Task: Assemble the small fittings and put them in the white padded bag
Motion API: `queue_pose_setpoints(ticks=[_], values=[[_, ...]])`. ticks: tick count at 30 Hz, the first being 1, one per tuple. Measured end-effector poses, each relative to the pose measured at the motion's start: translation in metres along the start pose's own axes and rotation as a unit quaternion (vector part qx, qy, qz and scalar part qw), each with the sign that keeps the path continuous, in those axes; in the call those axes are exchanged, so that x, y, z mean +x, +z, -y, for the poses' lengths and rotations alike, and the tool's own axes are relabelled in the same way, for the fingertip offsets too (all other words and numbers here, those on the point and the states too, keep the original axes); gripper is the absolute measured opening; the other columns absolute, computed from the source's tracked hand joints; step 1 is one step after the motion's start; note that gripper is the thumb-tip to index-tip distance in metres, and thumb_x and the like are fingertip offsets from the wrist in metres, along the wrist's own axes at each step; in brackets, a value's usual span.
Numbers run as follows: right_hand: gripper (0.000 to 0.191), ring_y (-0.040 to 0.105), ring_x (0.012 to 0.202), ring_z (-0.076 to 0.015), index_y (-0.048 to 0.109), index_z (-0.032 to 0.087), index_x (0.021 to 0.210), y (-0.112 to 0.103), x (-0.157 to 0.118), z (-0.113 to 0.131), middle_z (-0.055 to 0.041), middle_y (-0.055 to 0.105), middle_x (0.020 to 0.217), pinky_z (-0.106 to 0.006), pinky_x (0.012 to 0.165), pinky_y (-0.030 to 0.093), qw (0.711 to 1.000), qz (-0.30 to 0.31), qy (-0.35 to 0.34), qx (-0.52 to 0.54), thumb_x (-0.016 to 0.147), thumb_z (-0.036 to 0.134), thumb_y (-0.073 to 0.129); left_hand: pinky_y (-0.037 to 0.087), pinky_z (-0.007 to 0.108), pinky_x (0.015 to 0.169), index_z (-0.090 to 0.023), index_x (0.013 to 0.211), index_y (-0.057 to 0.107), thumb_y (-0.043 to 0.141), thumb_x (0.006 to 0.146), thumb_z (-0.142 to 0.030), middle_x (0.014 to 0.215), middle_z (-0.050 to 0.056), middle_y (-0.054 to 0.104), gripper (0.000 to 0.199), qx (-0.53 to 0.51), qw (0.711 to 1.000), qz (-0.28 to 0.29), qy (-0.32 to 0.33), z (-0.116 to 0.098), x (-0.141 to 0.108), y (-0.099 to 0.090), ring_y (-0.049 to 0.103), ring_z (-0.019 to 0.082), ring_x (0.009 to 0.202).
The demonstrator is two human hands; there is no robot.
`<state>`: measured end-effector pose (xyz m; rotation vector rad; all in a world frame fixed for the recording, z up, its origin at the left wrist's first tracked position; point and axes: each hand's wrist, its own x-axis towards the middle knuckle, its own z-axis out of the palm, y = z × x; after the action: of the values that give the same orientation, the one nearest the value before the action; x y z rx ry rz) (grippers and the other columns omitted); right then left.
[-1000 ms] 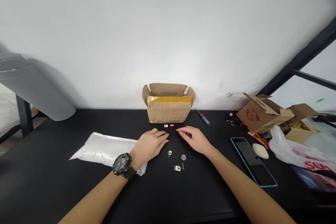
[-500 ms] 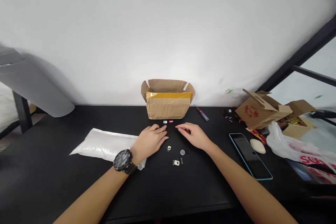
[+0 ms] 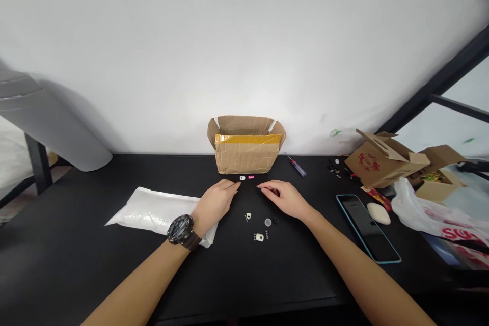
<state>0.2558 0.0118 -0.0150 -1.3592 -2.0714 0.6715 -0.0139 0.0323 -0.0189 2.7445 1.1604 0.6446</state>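
My left hand (image 3: 216,205), with a black watch (image 3: 181,229) on its wrist, is at the middle of the black table, its fingers drawn together and pointing forward. Whatever its fingertips hold, if anything, is too small to make out. My right hand (image 3: 286,198) faces it, thumb and forefinger pinched; nothing nameable shows between them. Just beyond the fingertips lie a small white piece (image 3: 242,178) and a pink piece (image 3: 251,177). Closer to me are a cream-coloured piece (image 3: 248,216), a clear round disc (image 3: 268,222), a black round part (image 3: 276,220) and a white plate with a hole (image 3: 260,237).
An open cardboard box (image 3: 247,155) stands against the wall, with a screwdriver (image 3: 298,167) beside it. A white padded pouch (image 3: 156,213) lies left, partly under my left wrist. To the right are a phone (image 3: 369,228), a white mouse-shaped object (image 3: 378,213), another box (image 3: 372,163) and a plastic bag (image 3: 416,214).
My left hand's fingers, spread before, have drawn together, and the fingertips have pulled back slightly. My right hand keeps its pinch. The whole view has shifted a little.
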Motion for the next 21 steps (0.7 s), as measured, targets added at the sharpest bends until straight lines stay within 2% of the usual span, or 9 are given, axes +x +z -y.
queue_pose_setpoints(ticks=[4,9,16,21], values=[[0.026,0.066,0.077,-0.0161,0.076,0.030,0.116,-0.001,0.000,0.001,-0.0011,0.077,0.110,-0.030,0.075,0.051,1.000,0.008,-0.003,0.004,0.103,0.034,0.054,0.057,0.040,0.098,-0.018,0.121,0.070,0.046,0.099,-0.005,0.117,0.007,0.075,0.036,-0.006,1.000,0.006,-0.001,-0.001,0.001,-0.003,0.068,0.023,0.107],[0.026,0.066,0.077,-0.0161,0.076,0.031,0.116,-0.001,0.001,0.002,-0.0004,0.077,0.107,-0.030,0.074,0.050,1.000,0.012,-0.012,-0.008,0.103,0.033,0.054,0.058,0.038,0.095,-0.020,0.119,0.072,0.049,0.099,-0.007,0.116,0.005,0.076,0.032,-0.023,1.000,-0.007,-0.002,0.000,0.000,-0.003,0.070,0.022,0.105],[0.025,0.065,0.075,-0.0157,0.076,0.031,0.116,-0.002,-0.001,-0.002,-0.0006,0.077,0.108,-0.031,0.074,0.049,1.000,0.016,-0.015,-0.021,0.103,0.033,0.055,0.054,0.036,0.105,-0.023,0.116,0.075,0.050,0.099,-0.010,0.126,0.002,0.074,0.033,-0.049,0.997,-0.026,-0.051,0.007,-0.002,0.007,0.071,0.022,0.115],[0.026,0.065,0.077,-0.0165,0.076,0.031,0.117,-0.001,0.000,-0.003,-0.0009,0.077,0.108,-0.032,0.077,0.050,0.999,0.019,-0.023,-0.027,0.103,0.034,0.054,0.057,0.033,0.098,-0.025,0.112,0.075,0.052,0.102,-0.021,0.118,0.001,0.076,0.025,-0.073,0.995,-0.037,-0.055,0.003,-0.002,0.008,0.073,0.021,0.106]])
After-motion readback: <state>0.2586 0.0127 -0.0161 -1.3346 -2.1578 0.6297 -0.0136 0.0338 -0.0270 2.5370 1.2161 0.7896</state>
